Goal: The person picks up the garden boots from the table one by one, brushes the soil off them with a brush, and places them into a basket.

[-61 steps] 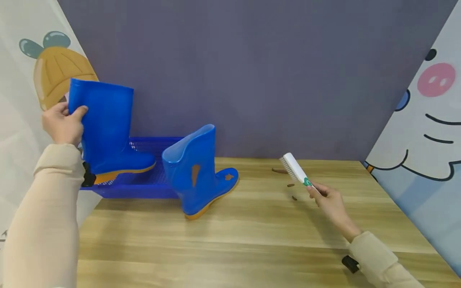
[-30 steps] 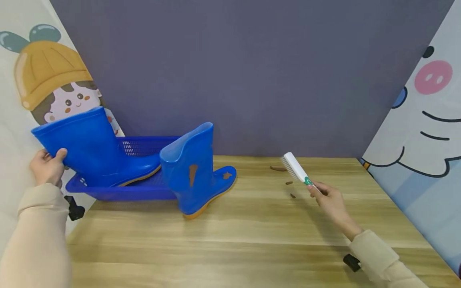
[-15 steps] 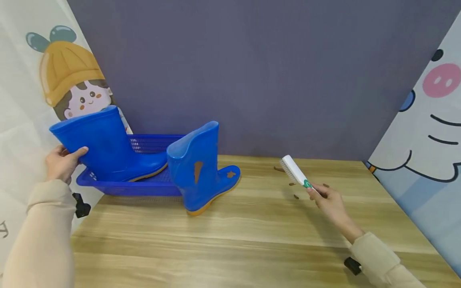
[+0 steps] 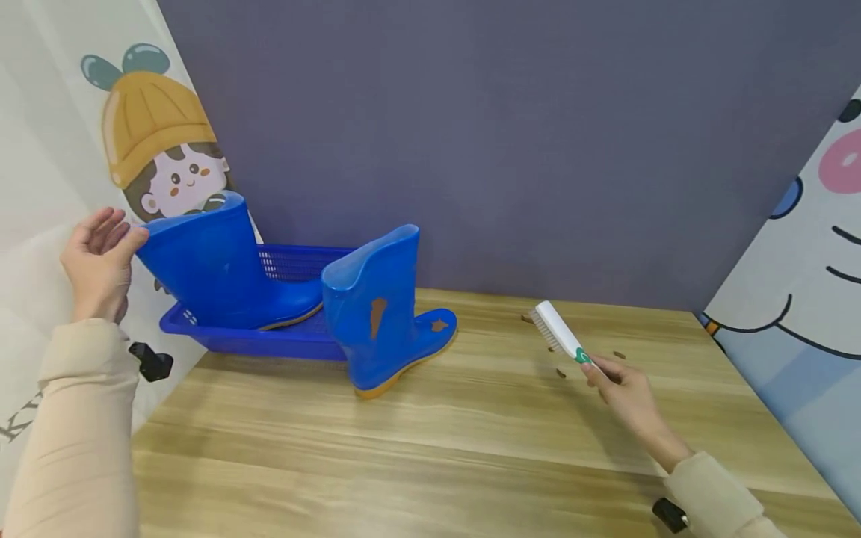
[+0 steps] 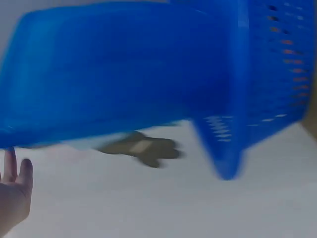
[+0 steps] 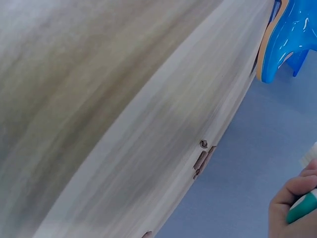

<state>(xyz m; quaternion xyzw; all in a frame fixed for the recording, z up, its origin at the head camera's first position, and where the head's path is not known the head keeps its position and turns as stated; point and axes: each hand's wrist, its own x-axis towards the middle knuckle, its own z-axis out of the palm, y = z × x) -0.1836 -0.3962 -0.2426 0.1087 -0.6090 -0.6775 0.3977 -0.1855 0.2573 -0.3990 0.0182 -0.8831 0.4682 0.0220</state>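
Note:
A blue rain boot (image 4: 208, 261) sits in the blue plastic basket (image 4: 269, 345), its shaft leaning back to the left. My left hand (image 4: 101, 261) is at the shaft's top edge with fingers loosely spread; its thumb tip is at the rim, and whether it touches I cannot tell. The left wrist view blurs this boot (image 5: 114, 69). A second blue rain boot (image 4: 383, 299), with brown patches on shaft and toe, stands on the table in front of the basket's right end. My right hand (image 4: 628, 392) grips the handle of a white-and-green scrubbing brush (image 4: 557, 327) above the table, bristles facing left.
Several small brown bits (image 4: 561, 373) lie on the wooden table (image 4: 430, 456) around and beneath the brush. A dark grey panel (image 4: 504, 149) rises behind the table. Printed cartoon sheets (image 4: 161, 119) flank both sides.
The left hand lowered the boot into the basket, where it tilted back, then let go and rose to its top edge. The right hand keeps the brush in about the same place.

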